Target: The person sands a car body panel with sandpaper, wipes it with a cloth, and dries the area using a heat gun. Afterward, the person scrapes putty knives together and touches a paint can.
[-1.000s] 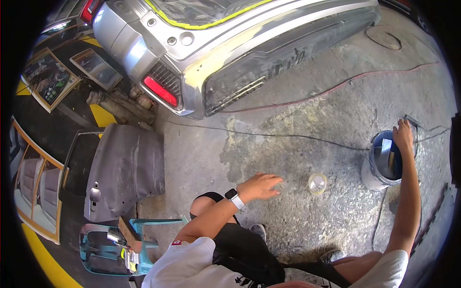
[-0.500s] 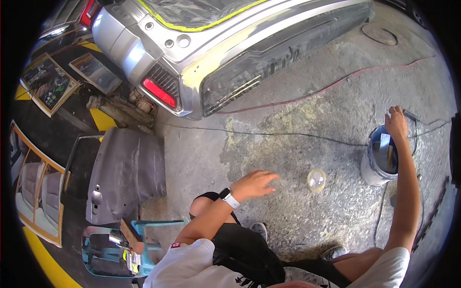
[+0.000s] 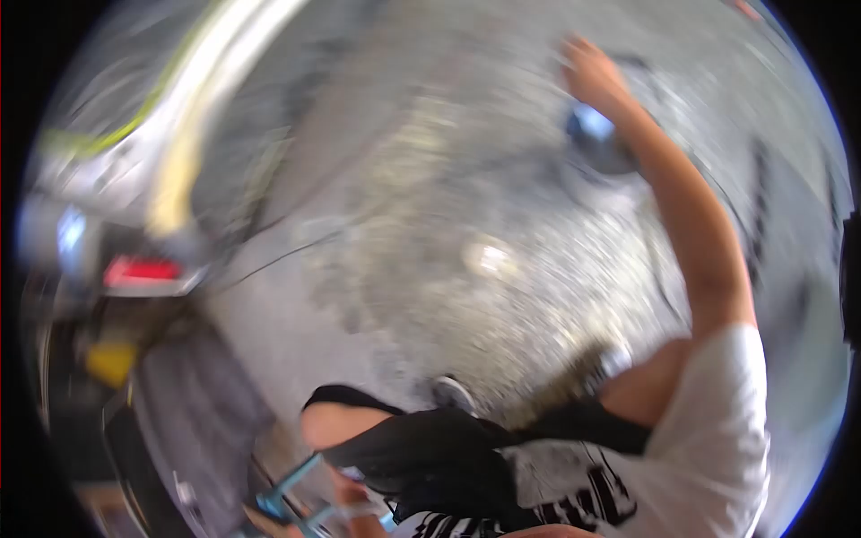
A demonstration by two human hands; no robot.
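The picture is smeared by motion. My right hand [image 3: 592, 73] is stretched out at the upper right, over the far side of the bucket [image 3: 603, 152]; whether it holds anything is too blurred to tell. A bright flat piece shows inside the bucket. On the floor below and left of the bucket stands a small clear container [image 3: 490, 257]. My left hand [image 3: 350, 491] is low beside my thigh, near the teal plastic stool [image 3: 296, 480], mostly hidden and blurred.
The silver car body [image 3: 170, 170] with its red light [image 3: 142, 272] is at the upper left. A grey door panel [image 3: 202, 403] leans at the lower left. A dark cable [image 3: 282, 257] crosses the concrete floor.
The view has swung to the right, so the car, bucket and container appear further left. My left hand has drawn back from over the floor to beside my thigh near the stool.
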